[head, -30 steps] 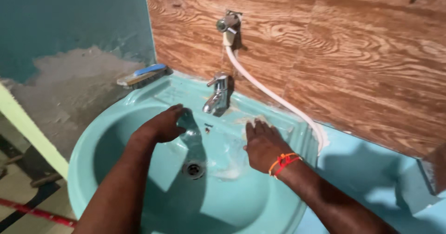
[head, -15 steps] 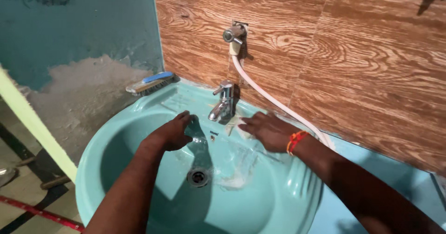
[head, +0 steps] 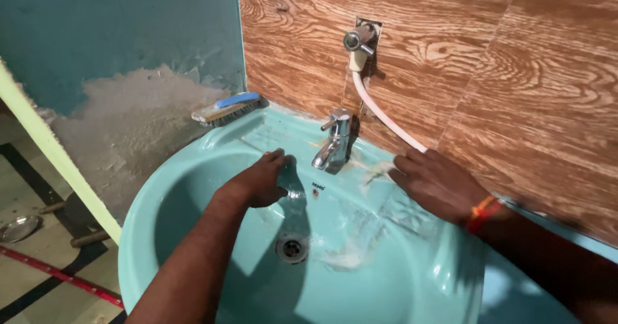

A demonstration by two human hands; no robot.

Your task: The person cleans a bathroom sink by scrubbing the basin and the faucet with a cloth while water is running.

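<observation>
Against far wood-grain wall: turquoise basin [head: 193, 189], chrome tap [head: 331, 145] on far rim. Left hand [head: 261, 182] curled loosely, empty, on inner wall near tap. Right hand [head: 434, 182] flat, fingers spread, holding nothing, pressing soapy rim right of tap. Scrub brush [head: 228, 108] far-left on rim.

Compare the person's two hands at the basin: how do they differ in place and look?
The left hand lies inside the bowl of the teal basin, under the chrome tap; the right hand lies flat on the back ledge, right of the tap. The right wrist bears an orange band; the left wrist is bare. Both are bare, palm down on the basin.
</observation>
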